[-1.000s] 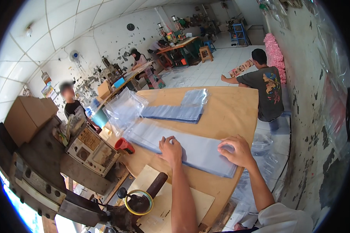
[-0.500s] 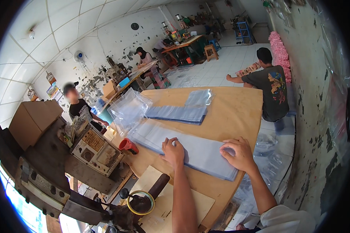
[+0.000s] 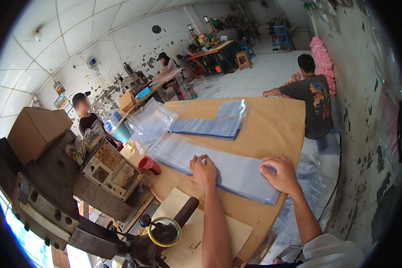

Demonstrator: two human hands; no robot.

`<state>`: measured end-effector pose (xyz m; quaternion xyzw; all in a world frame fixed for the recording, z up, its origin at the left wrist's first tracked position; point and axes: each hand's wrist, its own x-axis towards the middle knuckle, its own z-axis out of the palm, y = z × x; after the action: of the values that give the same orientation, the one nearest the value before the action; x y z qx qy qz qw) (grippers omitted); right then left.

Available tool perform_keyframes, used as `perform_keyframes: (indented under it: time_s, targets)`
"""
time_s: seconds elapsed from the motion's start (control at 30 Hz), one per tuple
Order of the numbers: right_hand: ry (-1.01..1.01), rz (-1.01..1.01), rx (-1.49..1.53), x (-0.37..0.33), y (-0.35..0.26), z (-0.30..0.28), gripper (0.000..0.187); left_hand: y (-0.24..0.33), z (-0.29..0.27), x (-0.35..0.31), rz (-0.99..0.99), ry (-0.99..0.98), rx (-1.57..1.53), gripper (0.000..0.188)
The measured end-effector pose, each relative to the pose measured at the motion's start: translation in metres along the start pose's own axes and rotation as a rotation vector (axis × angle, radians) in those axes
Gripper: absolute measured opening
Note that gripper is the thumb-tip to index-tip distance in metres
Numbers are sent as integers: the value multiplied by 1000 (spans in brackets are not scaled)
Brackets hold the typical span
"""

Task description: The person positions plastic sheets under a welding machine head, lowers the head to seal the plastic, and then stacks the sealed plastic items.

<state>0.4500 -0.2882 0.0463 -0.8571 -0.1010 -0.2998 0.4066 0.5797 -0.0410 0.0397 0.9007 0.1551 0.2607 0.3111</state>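
Note:
A long stack of clear plastic sheets (image 3: 239, 175) lies across the table in front of me. My left hand (image 3: 203, 172) is over its near edge, around the middle, with curled fingers and the thumb close to the index finger. At the stack's right end, my right hand (image 3: 280, 174) bends its thumb and index finger together on the plastic. What lies between the fingertips is partly hidden. Beyond this stack lies a second stack of plastic sheets (image 3: 205, 128), with a shorter clear piece (image 3: 232, 110) at its right. A loose clear plastic bag (image 3: 151, 127) sits at their left.
A red cup (image 3: 149, 165) stands on the tan table (image 3: 272, 127), beside an old machine (image 3: 107, 167). Nearer me is a metal arm with a yellow ring (image 3: 165, 231) above a board (image 3: 230, 234). One person (image 3: 317, 102) sits right; another (image 3: 89, 116) is left. Plastic covers the floor at right.
The view has shifted slightly. Both hands keep nearly the same places on the stack. The seated person at right has drawn an arm in, and the person at the far table has turned their head.

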Motion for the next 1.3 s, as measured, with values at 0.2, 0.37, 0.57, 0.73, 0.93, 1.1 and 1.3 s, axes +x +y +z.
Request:
perform_keyframes:
  time_s: [0.2, 0.37, 0.57, 0.73, 0.93, 1.1, 1.3]
  targets:
    - [7, 22, -17, 2, 0, -3, 20, 11, -4, -2, -10, -44, -12, 30]
    - [-13, 38, -10, 2, -2, -3, 20, 9, -2, -1, -15, -44, -5, 30]
    - [-10, 38, -6, 0, 0, -1, 20, 7, -3, -2, -11, -26, -16, 29]
    - [-14, 40, -10, 0, 1, -1, 22, 6, 0, -2, -12, -18, -3, 28]
    - [-13, 52, 4, 1, 0, -1, 21, 5, 0, -2, 0, -17, -20, 28]
    - [-11, 43, 3, 2, 1, 0, 22, 6, -1, -1, 1, -13, -12, 29]
    - [-42, 76, 17, 2, -2, -3, 20, 7, -3, -4, 1, -8, -32, 29]
